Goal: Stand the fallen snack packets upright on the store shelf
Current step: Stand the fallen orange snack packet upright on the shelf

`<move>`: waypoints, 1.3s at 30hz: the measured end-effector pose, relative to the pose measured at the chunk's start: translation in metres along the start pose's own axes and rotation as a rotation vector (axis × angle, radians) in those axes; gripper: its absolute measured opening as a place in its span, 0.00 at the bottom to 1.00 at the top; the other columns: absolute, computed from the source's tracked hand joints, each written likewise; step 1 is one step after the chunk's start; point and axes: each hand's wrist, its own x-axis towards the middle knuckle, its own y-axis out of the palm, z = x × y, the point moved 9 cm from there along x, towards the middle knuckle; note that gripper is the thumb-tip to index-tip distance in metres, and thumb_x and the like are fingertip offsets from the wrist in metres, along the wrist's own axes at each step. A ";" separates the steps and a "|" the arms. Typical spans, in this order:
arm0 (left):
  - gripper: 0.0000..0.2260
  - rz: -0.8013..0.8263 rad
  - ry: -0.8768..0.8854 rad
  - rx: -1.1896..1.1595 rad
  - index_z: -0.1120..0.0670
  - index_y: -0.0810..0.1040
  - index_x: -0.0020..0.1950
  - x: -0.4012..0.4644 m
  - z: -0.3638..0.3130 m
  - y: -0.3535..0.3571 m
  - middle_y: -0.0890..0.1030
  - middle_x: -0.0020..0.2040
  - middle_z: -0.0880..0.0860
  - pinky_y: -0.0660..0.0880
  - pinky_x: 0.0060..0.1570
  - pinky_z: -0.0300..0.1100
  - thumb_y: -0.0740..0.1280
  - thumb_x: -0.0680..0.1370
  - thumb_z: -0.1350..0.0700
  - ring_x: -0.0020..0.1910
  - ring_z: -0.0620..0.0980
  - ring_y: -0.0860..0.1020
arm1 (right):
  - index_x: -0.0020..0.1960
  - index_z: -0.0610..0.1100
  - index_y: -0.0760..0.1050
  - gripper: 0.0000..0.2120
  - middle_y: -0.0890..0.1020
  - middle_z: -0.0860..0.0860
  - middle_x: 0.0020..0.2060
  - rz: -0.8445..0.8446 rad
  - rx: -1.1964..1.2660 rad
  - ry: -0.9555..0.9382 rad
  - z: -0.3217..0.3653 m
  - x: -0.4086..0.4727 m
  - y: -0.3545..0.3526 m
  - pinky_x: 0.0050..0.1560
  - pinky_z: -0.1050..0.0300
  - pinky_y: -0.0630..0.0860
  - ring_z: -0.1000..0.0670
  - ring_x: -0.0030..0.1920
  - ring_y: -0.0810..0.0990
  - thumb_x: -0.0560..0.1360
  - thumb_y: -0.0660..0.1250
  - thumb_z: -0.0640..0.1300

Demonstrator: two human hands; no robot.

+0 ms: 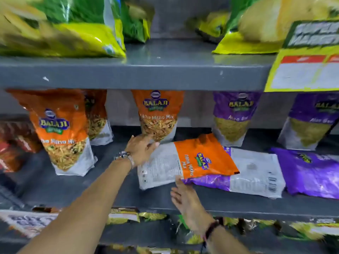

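Note:
An orange snack packet [185, 160] lies flat on the middle grey shelf [55, 184], back side up, its lower part resting on a fallen purple packet [245, 176]. Another purple packet [311, 171] lies flat at the right. My left hand [141, 149] rests on the orange packet's far left corner, fingers spread. My right hand [185, 198] is at its near edge, fingertips touching it, fingers apart. Behind stand upright orange packets [62, 129] [157, 114] and purple packets [233, 116] [311, 123].
Green and yellow bags [73, 30] fill the upper shelf. A yellow price sign [304, 57] hangs at the upper right. Red packets [12, 145] sit at the far left. More packets [124, 215] line the lower shelf.

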 end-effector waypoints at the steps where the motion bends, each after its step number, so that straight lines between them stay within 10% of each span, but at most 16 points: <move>1: 0.33 0.045 -0.052 -0.018 0.54 0.69 0.64 0.008 0.010 0.005 0.76 0.62 0.60 0.59 0.66 0.51 0.50 0.66 0.36 0.62 0.59 0.71 | 0.55 0.40 0.73 0.13 0.77 0.39 0.52 0.009 0.024 0.014 -0.001 0.005 0.008 0.61 0.54 0.70 0.43 0.55 0.76 0.76 0.61 0.48; 10: 0.16 0.311 -0.196 -0.440 0.52 0.74 0.57 0.026 0.058 0.053 0.77 0.58 0.54 0.71 0.55 0.45 0.65 0.73 0.46 0.56 0.52 0.74 | 0.47 0.52 0.74 0.09 0.81 0.54 0.48 0.005 0.123 -0.226 0.010 0.032 0.032 0.43 0.61 0.79 0.53 0.48 0.80 0.72 0.67 0.39; 14: 0.14 0.267 -0.155 -0.638 0.53 0.73 0.58 0.012 0.065 0.043 0.77 0.54 0.51 0.72 0.48 0.35 0.65 0.74 0.52 0.52 0.47 0.75 | 0.46 0.54 0.76 0.10 0.82 0.53 0.51 -0.091 -0.157 -0.434 0.029 0.026 0.027 0.56 0.51 0.78 0.52 0.54 0.80 0.68 0.72 0.43; 18: 0.28 0.153 -0.131 -0.803 0.52 0.67 0.65 -0.001 0.093 0.031 0.75 0.60 0.51 0.69 0.61 0.43 0.69 0.66 0.52 0.60 0.48 0.73 | 0.52 0.48 0.74 0.15 0.81 0.56 0.46 -0.054 -0.541 -0.699 0.074 0.021 0.045 0.46 0.71 0.75 0.61 0.46 0.79 0.67 0.73 0.43; 22: 0.24 0.037 -0.209 -0.844 0.46 0.67 0.55 -0.015 0.120 0.036 0.76 0.50 0.44 0.74 0.49 0.35 0.72 0.64 0.56 0.55 0.49 0.74 | 0.56 0.41 0.73 0.19 0.80 0.54 0.48 0.055 -0.757 -0.733 0.092 0.043 0.070 0.40 0.82 0.69 0.60 0.45 0.77 0.67 0.73 0.39; 26: 0.33 0.034 -0.233 -0.809 0.44 0.64 0.55 -0.023 0.134 0.049 0.76 0.55 0.47 0.72 0.58 0.46 0.75 0.55 0.49 0.57 0.49 0.74 | 0.59 0.41 0.71 0.21 0.77 0.59 0.48 0.111 -0.782 -0.682 0.081 0.052 0.074 0.38 0.82 0.69 0.60 0.46 0.76 0.68 0.72 0.40; 29: 0.32 0.061 -0.187 -0.777 0.51 0.64 0.62 -0.014 0.131 0.049 0.74 0.55 0.49 0.71 0.52 0.34 0.75 0.62 0.55 0.56 0.47 0.73 | 0.54 0.47 0.70 0.18 0.77 0.62 0.45 0.062 -0.738 -0.706 0.072 0.042 0.070 0.39 0.82 0.69 0.63 0.44 0.77 0.68 0.73 0.40; 33: 0.27 -0.093 -0.208 -0.813 0.58 0.63 0.66 -0.006 0.139 0.040 0.73 0.57 0.54 0.68 0.61 0.44 0.70 0.70 0.60 0.62 0.55 0.72 | 0.55 0.55 0.73 0.19 0.81 0.58 0.48 -0.001 -0.681 -0.854 0.048 0.013 0.063 0.48 0.65 0.77 0.58 0.50 0.80 0.66 0.69 0.58; 35: 0.23 -0.150 -0.194 -0.898 0.58 0.64 0.66 -0.018 0.139 0.035 0.73 0.62 0.57 0.68 0.60 0.38 0.65 0.74 0.53 0.64 0.55 0.71 | 0.50 0.59 0.74 0.16 0.81 0.62 0.45 -0.064 -0.573 -0.916 0.050 0.008 0.053 0.48 0.63 0.76 0.58 0.48 0.79 0.69 0.59 0.66; 39: 0.47 -0.109 -0.074 -1.026 0.57 0.59 0.69 -0.047 0.118 0.038 0.67 0.68 0.54 0.67 0.64 0.34 0.63 0.60 0.28 0.67 0.45 0.67 | 0.56 0.57 0.71 0.23 0.78 0.57 0.57 -0.079 -0.360 -0.755 0.073 0.045 0.047 0.55 0.71 0.70 0.60 0.57 0.74 0.70 0.51 0.68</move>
